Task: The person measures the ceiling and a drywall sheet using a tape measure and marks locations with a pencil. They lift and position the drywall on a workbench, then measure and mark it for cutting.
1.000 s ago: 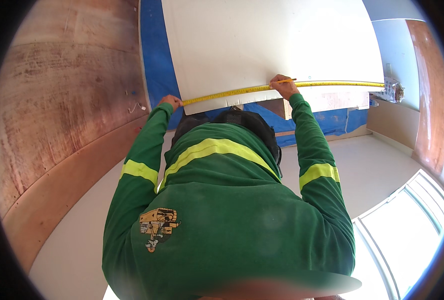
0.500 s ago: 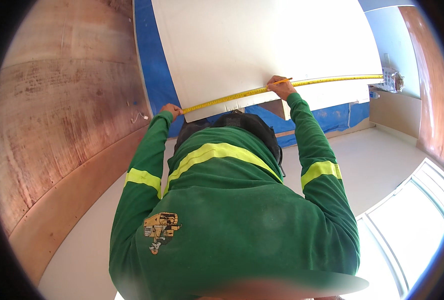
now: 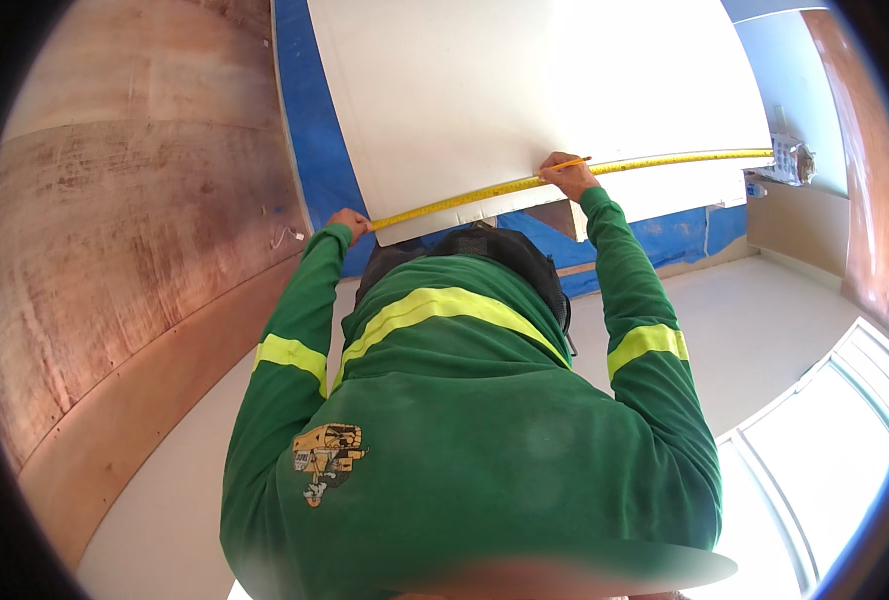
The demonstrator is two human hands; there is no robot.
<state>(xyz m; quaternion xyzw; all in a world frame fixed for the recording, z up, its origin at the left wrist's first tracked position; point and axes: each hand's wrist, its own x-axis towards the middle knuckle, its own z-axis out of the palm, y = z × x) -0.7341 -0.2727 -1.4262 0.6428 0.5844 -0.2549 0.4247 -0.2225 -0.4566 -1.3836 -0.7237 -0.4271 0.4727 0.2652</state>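
Head view: left hand [image 3: 348, 221] pins yellow tape measure [image 3: 484, 191] end at white board [image 3: 524, 90] corner, right hand [image 3: 567, 177] fingers clamp pencil [image 3: 564, 164] on tape. Tape thin, springy, likely slips; board stiff, brittle-edged, grip edges.

Blue sheeting [image 3: 314, 150], brown plywood wall [image 3: 114, 250], perhaps a window frame [image 3: 814, 450].

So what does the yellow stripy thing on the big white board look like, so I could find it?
Find the big white board leaning in front of the blue sheet. Along its lower edge runs a thin yellow tape measure, stretched from the left hand at the board's corner past the right hand, which holds a pencil. It is the only long, narrow yellow strip on the plain white surface.
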